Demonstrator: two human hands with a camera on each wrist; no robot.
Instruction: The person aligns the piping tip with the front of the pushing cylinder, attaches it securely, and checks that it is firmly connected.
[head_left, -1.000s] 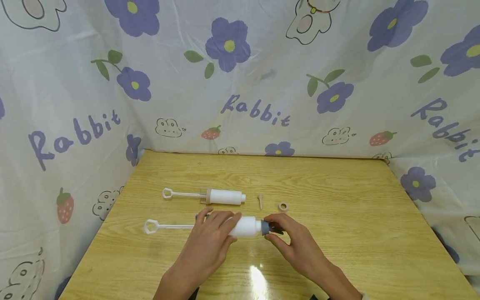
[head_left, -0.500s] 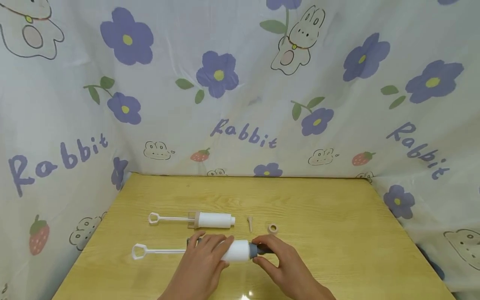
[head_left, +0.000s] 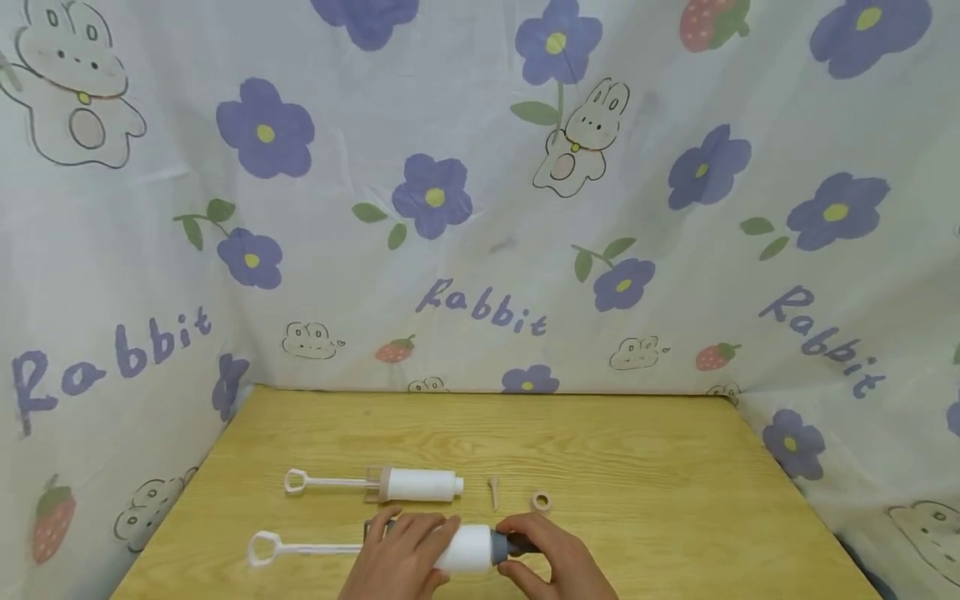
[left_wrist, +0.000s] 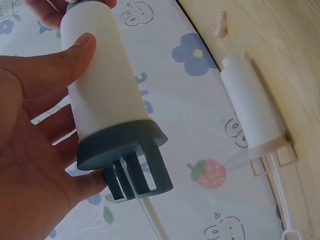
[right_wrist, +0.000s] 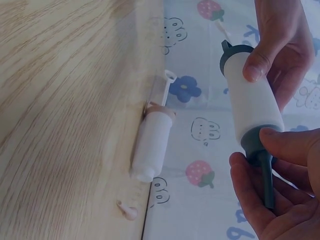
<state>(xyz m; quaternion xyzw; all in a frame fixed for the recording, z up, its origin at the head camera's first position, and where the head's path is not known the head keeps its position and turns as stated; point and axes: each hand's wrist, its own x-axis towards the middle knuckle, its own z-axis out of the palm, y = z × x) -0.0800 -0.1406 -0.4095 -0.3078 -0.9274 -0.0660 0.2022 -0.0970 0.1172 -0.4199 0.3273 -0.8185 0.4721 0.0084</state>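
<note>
A white syringe-like tube (head_left: 468, 548) with a dark grey-green collar (left_wrist: 120, 142) lies level across both hands. Its thin white plunger, ending in a hexagonal loop handle (head_left: 264, 548), sticks out to the left. My left hand (head_left: 405, 554) grips the barrel, thumb on one side and fingers round the other. At the right end my right hand (head_left: 558, 562) pinches a dark grey-green ring cap (right_wrist: 255, 142), from which a slim dark nozzle (right_wrist: 268, 185) projects towards the palm. The cap sits against the barrel's end and covers its neck.
Behind the hands a second white syringe (head_left: 422, 485) with a beige collar lies on the wooden table (head_left: 637, 467). To its right are a small beige nozzle (head_left: 494, 492) and a beige ring (head_left: 541, 501). A patterned cloth (head_left: 480, 250) hangs round the back and sides.
The dark ring cap has moved left onto the barrel's end, hiding the white neck that showed between them. The head view has tilted upward, so everything appears lower.
</note>
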